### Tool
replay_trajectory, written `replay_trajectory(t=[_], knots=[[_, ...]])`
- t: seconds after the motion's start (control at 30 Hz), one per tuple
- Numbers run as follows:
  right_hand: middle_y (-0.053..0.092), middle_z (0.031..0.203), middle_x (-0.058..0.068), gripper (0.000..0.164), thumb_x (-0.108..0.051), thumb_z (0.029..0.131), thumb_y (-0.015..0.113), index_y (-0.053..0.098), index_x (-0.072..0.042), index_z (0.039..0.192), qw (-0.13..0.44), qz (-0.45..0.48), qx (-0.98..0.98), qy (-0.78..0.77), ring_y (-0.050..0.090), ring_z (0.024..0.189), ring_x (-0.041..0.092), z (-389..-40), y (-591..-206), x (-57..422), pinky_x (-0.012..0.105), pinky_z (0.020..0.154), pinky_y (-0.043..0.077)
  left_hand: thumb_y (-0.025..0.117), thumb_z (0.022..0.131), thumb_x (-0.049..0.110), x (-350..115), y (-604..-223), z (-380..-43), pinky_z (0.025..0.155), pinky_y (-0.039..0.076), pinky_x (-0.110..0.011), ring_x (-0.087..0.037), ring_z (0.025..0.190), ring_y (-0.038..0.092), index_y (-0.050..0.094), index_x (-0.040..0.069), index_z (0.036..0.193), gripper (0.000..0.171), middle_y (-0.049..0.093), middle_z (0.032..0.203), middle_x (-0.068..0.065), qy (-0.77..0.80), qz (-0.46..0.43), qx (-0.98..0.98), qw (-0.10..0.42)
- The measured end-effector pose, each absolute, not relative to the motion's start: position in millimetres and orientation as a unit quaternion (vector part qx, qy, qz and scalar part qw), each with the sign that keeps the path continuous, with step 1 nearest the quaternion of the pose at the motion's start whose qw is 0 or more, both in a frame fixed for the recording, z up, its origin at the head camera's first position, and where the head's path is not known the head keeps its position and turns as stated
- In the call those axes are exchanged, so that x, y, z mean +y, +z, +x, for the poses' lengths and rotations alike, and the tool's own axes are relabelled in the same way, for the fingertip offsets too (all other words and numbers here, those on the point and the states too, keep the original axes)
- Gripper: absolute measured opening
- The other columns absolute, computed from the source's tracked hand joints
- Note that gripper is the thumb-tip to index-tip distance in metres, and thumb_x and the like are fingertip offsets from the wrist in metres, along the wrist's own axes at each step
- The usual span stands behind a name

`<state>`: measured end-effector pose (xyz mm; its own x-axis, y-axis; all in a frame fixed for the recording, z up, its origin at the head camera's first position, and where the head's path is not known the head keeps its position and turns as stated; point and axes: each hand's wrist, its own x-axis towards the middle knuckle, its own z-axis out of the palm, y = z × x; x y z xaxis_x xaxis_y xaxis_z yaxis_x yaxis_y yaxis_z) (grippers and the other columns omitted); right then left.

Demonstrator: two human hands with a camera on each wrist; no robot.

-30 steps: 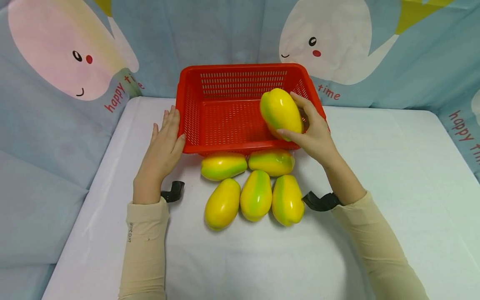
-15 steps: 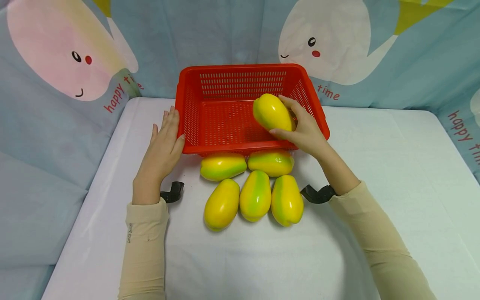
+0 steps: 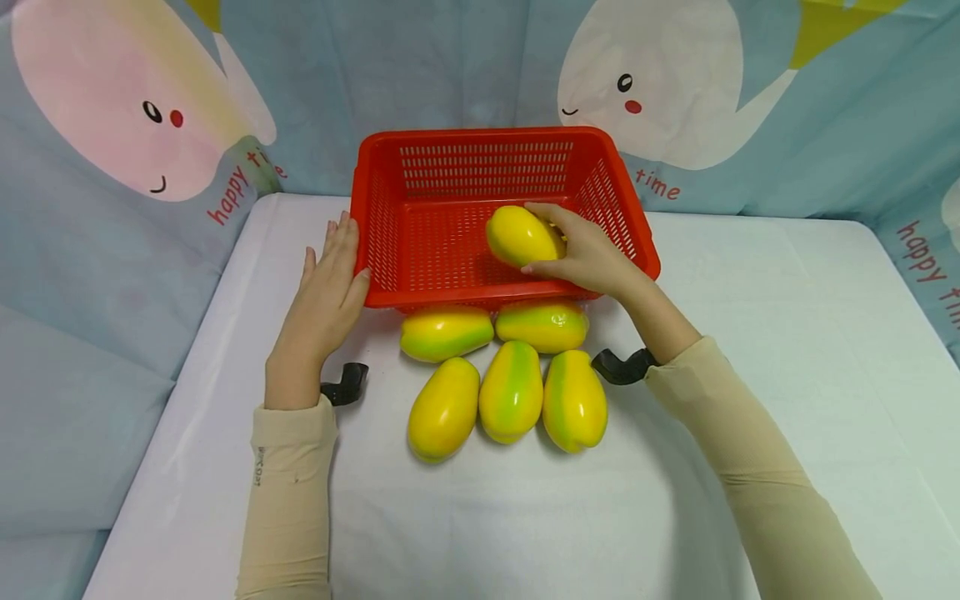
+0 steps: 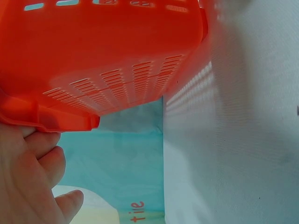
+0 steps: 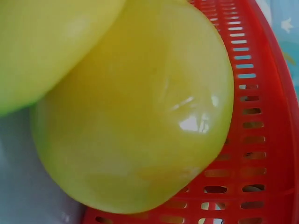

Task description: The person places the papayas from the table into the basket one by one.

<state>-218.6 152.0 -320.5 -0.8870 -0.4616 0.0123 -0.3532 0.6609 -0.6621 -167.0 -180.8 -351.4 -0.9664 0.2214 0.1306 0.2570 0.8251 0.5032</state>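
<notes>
My right hand (image 3: 592, 257) grips a glossy yellow papaya (image 3: 521, 236), thumb on its near side and fingers over the far side. The papaya is inside the red plastic basket (image 3: 435, 297), right of its middle. My left hand (image 3: 318, 292) lies with straight fingers against the basket's left rim; in the left wrist view its fingertips sit right at the rim's underside. Yellow papayas with green streaks lie in front of the basket, two against its front wall, such as this papaya (image 3: 447, 333). Papaya surfaces (image 5: 135, 116) fill much of the right wrist view, which hides my right hand.
Nearer me, a row of three papayas (image 3: 512, 392) lies on the white-covered table (image 3: 525, 525). A blue printed curtain (image 3: 457, 67) hangs close behind the basket and along the left side. Black straps with mounts (image 3: 347, 384) are on both wrists.
My right hand has moved left and lower into the basket with the papaya, from near its right side. My left hand, the basket and the papayas on the table stay put.
</notes>
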Motion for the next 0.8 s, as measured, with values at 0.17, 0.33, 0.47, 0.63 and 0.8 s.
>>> replay_trajectory(t=[0.17,0.33,0.47,0.63,0.8], knots=[[0.046,0.138,0.007,0.079,-0.031,0.079,0.076,0.036,-0.012,0.145,0.096,-0.232,0.912,-0.323,0.045,0.116,0.025,-220.2,-321.2,151.9,0.044,0.101,0.037,0.030,0.100,0.028,-180.0,-349.7,-167.2,0.113,-0.002,-0.050,-0.017,0.144,-0.003,0.006,0.008,0.152,0.060,0.002,0.158,-0.003,-0.265,-0.125,-0.955,0.032],[0.044,0.140,0.006,0.079,-0.033,0.079,0.075,0.036,-0.013,0.145,0.116,-0.239,0.911,-0.315,0.044,0.119,0.024,-221.9,-321.6,151.1,0.044,0.103,0.035,0.030,0.100,0.028,-180.7,-350.0,-166.3,0.113,-0.002,-0.050,-0.018,0.144,-0.003,0.007,0.006,0.152,0.060,0.003,0.158,-0.004,-0.268,-0.129,-0.954,0.032],[0.043,0.141,0.005,0.078,-0.033,0.080,0.074,0.036,-0.016,0.146,0.138,-0.250,0.907,-0.310,0.043,0.120,0.023,-225.1,-321.5,150.2,0.043,0.104,0.034,0.030,0.100,0.027,-181.4,-350.8,-165.7,0.113,-0.003,-0.049,-0.018,0.144,-0.002,0.008,0.005,0.151,0.060,0.004,0.158,-0.006,-0.270,-0.129,-0.954,0.033],[0.042,0.142,0.004,0.074,-0.029,0.083,0.072,0.036,-0.020,0.146,0.165,-0.275,0.898,-0.301,0.040,0.123,0.022,-229.4,-321.3,149.9,0.044,0.105,0.033,0.030,0.100,0.028,-181.2,-350.8,-166.1,0.113,-0.003,-0.049,-0.018,0.144,-0.002,0.008,0.005,0.151,0.060,0.004,0.158,-0.005,-0.271,-0.130,-0.953,0.033],[0.044,0.140,0.003,0.070,-0.027,0.084,0.070,0.037,-0.025,0.146,0.190,-0.275,0.895,-0.295,0.039,0.122,0.023,-232.6,-319.9,149.3,0.045,0.103,0.034,0.030,0.100,0.028,-180.6,-350.2,-166.5,0.113,-0.003,-0.049,-0.018,0.144,-0.003,0.006,0.006,0.152,0.060,0.003,0.158,-0.004,-0.270,-0.132,-0.953,0.031]])
